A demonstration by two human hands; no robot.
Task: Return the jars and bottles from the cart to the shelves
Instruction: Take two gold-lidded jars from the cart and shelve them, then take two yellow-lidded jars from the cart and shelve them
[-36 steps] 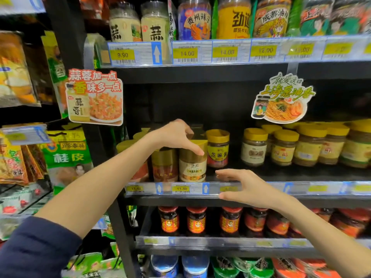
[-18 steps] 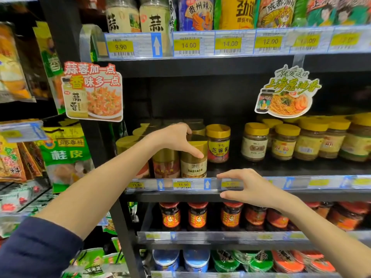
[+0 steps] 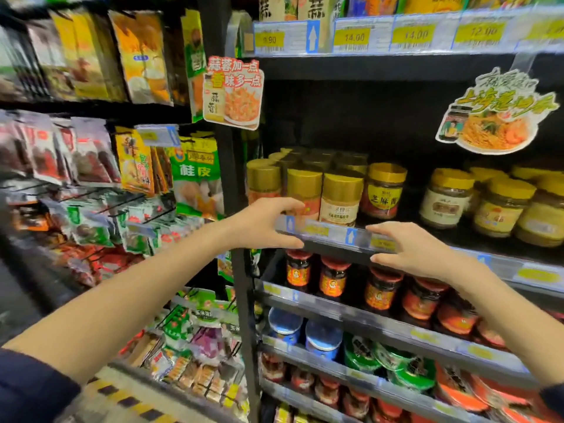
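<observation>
Both hands are seen empty at the shelf edge. The left hand is curled loosely w/ fingers spread, nothing pinched; the right hand is laid flat, fingers spread, against the price strip. Gold-lid jars stand upright on that shelf, long axis vertical, just above and behind the left hand, so the left hand is judged nearer. Three gold-lid jars are counted in the front row, w/ more behind, no. unclear. One yellow-lid jar stands beside them on the right; approx. four more yellow-lid jars sit further right. Five or more red-lid jars are seen one shelf down. The cart is not in view; the next move is judged to be a reach away from the shelf.
</observation>
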